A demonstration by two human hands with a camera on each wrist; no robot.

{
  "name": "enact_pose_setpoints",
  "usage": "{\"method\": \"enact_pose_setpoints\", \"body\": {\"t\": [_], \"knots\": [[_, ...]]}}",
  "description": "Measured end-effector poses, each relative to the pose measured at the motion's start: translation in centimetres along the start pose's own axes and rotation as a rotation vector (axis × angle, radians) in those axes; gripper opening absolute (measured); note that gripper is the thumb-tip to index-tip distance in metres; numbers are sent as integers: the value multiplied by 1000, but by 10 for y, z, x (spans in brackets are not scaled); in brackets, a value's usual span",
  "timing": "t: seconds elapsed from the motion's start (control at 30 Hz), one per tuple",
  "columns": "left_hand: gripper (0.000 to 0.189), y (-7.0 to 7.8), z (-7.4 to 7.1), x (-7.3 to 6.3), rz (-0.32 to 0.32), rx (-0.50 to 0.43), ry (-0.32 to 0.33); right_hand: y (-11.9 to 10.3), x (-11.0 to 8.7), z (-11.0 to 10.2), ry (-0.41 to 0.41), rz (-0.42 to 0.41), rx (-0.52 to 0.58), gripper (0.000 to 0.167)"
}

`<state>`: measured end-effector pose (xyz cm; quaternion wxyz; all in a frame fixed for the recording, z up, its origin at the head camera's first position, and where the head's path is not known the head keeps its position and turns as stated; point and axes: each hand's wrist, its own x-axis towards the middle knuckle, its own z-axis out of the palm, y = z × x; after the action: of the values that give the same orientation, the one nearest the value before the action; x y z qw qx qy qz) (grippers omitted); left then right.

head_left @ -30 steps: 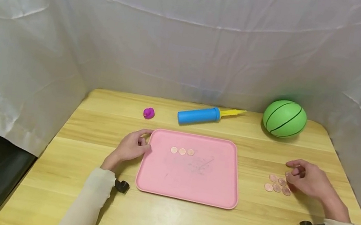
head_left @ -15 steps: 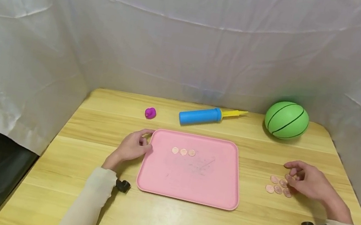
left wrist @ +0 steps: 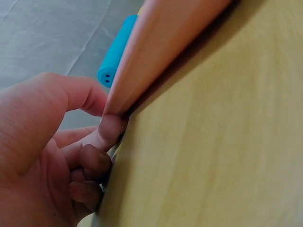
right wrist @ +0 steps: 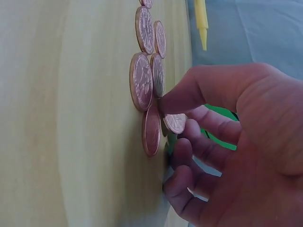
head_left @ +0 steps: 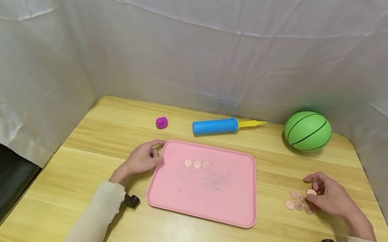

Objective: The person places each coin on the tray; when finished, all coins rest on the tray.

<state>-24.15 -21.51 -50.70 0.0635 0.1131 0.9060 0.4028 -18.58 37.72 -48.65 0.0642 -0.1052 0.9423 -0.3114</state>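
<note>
My left hand (head_left: 142, 158) grips the left rim of a pink tray (head_left: 203, 202). In the left wrist view its thumb and a curled finger meet at the tray's edge. Three copper coins (head_left: 197, 164) lie in a row on the tray, toward its far left. Right of the tray, my right hand (head_left: 333, 196) pinches one copper coin (right wrist: 175, 123) between thumb and fingers, tilted up from the table. Several more coins (head_left: 298, 205) lie flat beside and under the fingertips, close together in a cluster.
Along the back of the wooden table (head_left: 174, 237) are a small purple toy (head_left: 161, 123), a blue hand pump (head_left: 216, 127) with a yellow nozzle (head_left: 252, 124), and a green ball (head_left: 307, 131). Grey-white cloth (head_left: 203, 62) hangs behind and at the sides.
My right fingers have drawn one coin up off the table, and it now shows tilted between thumb and fingers. The left hand and the tray keep their places.
</note>
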Motion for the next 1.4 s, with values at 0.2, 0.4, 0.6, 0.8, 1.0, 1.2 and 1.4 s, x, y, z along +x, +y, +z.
{"method": "enact_pose_setpoints", "body": {"t": [0.2, 0.4, 0.6, 0.8, 1.0, 1.2, 1.4], "knots": [[62, 2, 1, -2, -5, -3, -3, -3, 1, -2, -51, 44, -36, 14], [62, 2, 0, -1, 0, 14, 3, -3, 0, -4, -16, 9, -46, 25], [61, 2, 0, -2, 5, 4, 3, -3, 1, -4, -39, -10, -32, 28], [61, 1, 0, -1, 6, 4, 1, -2, 0, -1, -55, -52, -7, 26], [62, 2, -2, 1, 4, 2, -1, -3, -2, 1, -41, -32, 19, 27], [62, 1, -1, 1, -3, -2, -8, -3, -2, 3, 43, -77, 5, 19], [63, 1, -2, 0, 2, -2, -5, -14, 1, 11, 220, -80, -12, 11]]}}
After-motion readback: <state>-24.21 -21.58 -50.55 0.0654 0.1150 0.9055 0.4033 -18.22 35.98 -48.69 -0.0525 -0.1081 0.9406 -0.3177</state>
